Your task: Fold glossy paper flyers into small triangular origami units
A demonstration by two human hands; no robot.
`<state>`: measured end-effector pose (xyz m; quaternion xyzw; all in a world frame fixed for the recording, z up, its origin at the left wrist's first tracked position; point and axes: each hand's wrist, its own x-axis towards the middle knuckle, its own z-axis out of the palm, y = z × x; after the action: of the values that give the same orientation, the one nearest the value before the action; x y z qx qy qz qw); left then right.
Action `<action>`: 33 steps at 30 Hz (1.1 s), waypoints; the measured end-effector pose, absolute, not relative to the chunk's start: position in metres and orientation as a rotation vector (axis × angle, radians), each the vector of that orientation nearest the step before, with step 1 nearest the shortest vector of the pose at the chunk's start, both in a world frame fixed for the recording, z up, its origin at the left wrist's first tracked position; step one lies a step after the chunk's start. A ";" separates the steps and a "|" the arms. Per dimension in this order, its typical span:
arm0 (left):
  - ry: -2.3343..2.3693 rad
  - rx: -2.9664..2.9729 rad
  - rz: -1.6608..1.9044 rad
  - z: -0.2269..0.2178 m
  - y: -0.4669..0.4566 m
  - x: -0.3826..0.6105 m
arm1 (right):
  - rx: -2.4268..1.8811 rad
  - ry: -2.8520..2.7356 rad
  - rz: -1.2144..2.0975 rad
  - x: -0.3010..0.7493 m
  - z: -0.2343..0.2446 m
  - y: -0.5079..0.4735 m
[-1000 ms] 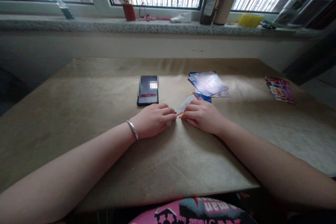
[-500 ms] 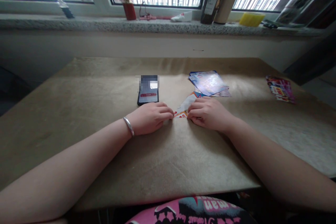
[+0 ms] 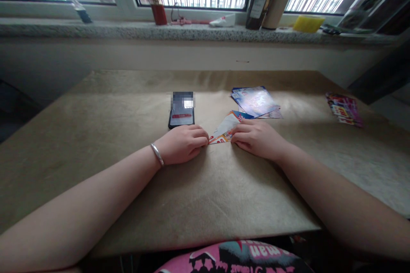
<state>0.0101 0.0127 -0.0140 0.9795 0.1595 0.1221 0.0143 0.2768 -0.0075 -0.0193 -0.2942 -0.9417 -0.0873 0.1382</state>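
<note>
View from above the brown tabletop [image 3: 128,106]. We are resting both forearms on it, and a folded leaflet [image 3: 224,130] is lying between our hands, just to the right of the phone [image 3: 181,114]. Our left grip [image 3: 184,143], fingers curled together, is pinching the leaflet's pointed left corner. Our right grip [image 3: 256,138], likewise curled, is closing on its right edge and pressing it down. A stack of glossy cards [image 3: 254,101] is lying just beyond the right grip.

— What do we see just beyond our left fingers [image 3: 201,137]?
— A phone [image 3: 181,116], flat on the brown table [image 3: 96,136].
— And past our right fingers [image 3: 241,131]?
— Glossy cards [image 3: 254,101]; farther right, a pink leaflet [image 3: 344,109]. Far beyond, a red cup [image 3: 158,12] on the sill [image 3: 96,30].
</note>
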 end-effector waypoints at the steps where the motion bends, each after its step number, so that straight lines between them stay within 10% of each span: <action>1: 0.513 3.066 0.379 -0.014 0.012 0.010 | -0.860 -2.717 -0.250 0.275 -0.020 -0.007; 33: 0.514 3.014 0.313 -0.021 0.007 0.017 | -0.829 -2.668 -0.222 0.271 -0.021 0.003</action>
<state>0.0173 0.0070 -0.0215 0.9801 0.1671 0.1017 0.0341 0.2710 0.0029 -0.0211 -0.2915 -0.9384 -0.0781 0.1685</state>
